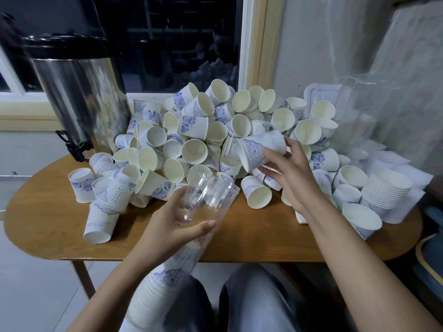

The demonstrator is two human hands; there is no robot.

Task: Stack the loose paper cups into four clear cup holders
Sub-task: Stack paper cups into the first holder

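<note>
Lightly — right hand (288, 170) holds tapered paper cup (260, 150).

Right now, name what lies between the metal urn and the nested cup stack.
In the head view, a heap of loose paper cups fills it, with the right hand gripping one cup.

matt paper cups (194, 152), clear glossy holder (206, 200), wood table (43, 212)

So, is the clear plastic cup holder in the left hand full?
Partly full: the clear plastic cup holder shows stacked blue-patterned paper cups only below the left hand; its top end is empty.
</note>
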